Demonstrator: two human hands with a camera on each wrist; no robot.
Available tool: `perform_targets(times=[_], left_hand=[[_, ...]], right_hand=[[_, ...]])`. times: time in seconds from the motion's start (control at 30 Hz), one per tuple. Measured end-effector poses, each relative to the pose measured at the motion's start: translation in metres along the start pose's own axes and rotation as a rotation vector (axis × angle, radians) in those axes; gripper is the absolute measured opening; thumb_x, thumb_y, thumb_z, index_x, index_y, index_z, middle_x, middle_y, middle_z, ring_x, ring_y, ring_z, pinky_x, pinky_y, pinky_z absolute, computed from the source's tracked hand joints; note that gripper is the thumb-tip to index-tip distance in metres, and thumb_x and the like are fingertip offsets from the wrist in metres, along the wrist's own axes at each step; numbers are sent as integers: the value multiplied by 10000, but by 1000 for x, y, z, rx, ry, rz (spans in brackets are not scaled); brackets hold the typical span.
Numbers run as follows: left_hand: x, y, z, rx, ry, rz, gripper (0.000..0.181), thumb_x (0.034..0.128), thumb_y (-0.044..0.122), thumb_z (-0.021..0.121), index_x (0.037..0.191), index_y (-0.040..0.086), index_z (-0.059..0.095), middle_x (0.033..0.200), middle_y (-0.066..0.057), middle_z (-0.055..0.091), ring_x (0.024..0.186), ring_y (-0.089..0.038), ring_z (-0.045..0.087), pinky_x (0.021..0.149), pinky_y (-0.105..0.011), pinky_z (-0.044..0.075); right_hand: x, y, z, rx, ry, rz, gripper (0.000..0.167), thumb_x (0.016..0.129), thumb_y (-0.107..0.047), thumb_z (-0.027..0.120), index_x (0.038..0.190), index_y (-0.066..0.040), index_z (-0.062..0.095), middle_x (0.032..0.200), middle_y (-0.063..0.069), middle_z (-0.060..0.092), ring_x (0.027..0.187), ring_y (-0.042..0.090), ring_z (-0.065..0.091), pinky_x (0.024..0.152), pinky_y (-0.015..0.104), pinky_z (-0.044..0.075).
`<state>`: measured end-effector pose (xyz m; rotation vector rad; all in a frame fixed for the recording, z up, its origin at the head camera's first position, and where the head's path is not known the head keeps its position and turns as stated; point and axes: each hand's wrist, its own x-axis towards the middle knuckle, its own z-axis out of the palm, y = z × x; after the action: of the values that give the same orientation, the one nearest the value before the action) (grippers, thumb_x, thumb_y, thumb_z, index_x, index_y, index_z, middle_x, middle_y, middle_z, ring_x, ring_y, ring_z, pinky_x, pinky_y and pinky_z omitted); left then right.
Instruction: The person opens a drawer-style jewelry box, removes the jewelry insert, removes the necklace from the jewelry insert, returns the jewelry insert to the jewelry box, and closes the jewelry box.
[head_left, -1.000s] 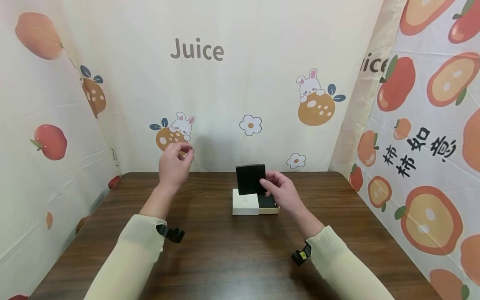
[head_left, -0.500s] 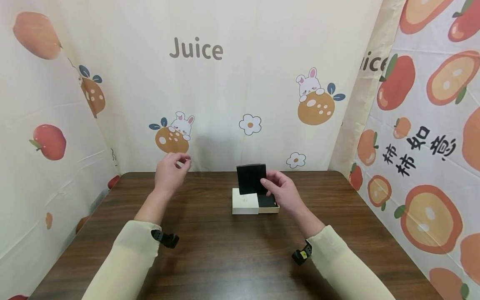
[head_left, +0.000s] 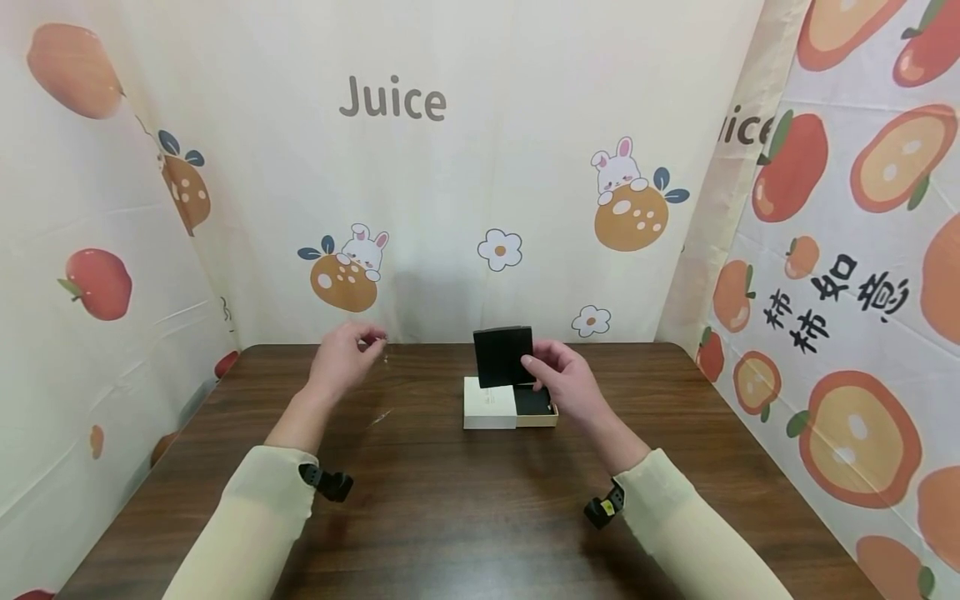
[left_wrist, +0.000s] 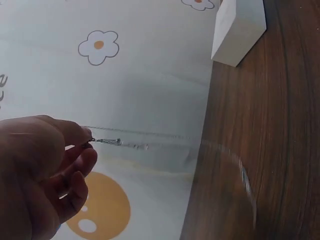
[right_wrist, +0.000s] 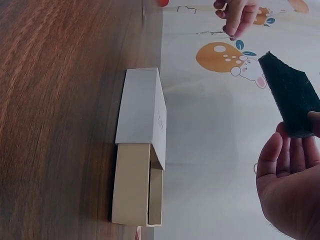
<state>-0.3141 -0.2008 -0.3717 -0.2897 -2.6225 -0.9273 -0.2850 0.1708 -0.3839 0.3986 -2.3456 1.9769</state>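
Note:
My left hand (head_left: 343, 360) pinches one end of a thin silver chain necklace (left_wrist: 107, 141) between thumb and fingertips. In the left wrist view the necklace hangs down in a blurred strand over the table, with small clasp-like parts near the fingers. My right hand (head_left: 570, 382) holds a square black foam pad (head_left: 501, 358) by its right edge, thumb in front and fingers behind. Just below and behind the pad stands a small white box sleeve (head_left: 490, 406). Its tan drawer (right_wrist: 131, 182) is pulled partly out to the right; the pad hides some of it in the head view.
The box stands on a dark brown wooden table (head_left: 450, 517), near its back edge. A cream curtain (head_left: 480, 167) printed with rabbits, fruit and flowers hangs right behind the table. A second fruit-printed cloth (head_left: 840, 333) closes off the right side.
My left hand has come down from in front of the curtain to the level of the table's back edge, with the necklace dangling. My right hand and the foam pad have barely moved.

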Motion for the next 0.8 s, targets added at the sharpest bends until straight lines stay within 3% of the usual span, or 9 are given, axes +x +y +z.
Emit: perform_targets(times=[0.27, 0.33, 0.47, 0.8], left_hand=[[-1, -12, 9, 36, -108, 6, 251, 1102, 79, 615, 1257, -48, 766, 1252, -260, 749, 1156, -423, 682, 1065, -613, 562], [-2, -16, 12, 38, -139, -16, 248, 1107, 86, 609, 1256, -38, 764, 1269, -257, 747, 1166, -417, 684, 1066, -610, 563], [-5, -20, 17, 31, -212, -90, 212, 1112, 120, 627, 1223, 10, 770, 1222, -212, 752, 1071, -346, 676, 993, -544, 593], [-13, -41, 33, 42, -362, -111, 94, 1060, 64, 683, 1081, 26, 766, 1005, -117, 746, 922, -247, 673, 864, -453, 595]], right_hand=[[-1, 0, -1, -17, 4, -6, 309, 1100, -221, 688, 1332, -18, 672, 1132, 13, 670, 1010, 209, 613, 786, 236, 591], [-1, 0, -1, -14, 3, -7, 312, 1100, -221, 687, 1332, -14, 670, 1134, 17, 668, 1021, 214, 611, 786, 236, 590], [-1, -1, -2, -21, 6, -6, 314, 1103, -230, 683, 1331, -15, 670, 1135, 25, 665, 1033, 223, 610, 790, 238, 593], [-2, 1, -2, -32, 12, 9, 304, 1101, -246, 691, 1320, -36, 677, 1106, 26, 656, 923, 214, 617, 781, 234, 586]])
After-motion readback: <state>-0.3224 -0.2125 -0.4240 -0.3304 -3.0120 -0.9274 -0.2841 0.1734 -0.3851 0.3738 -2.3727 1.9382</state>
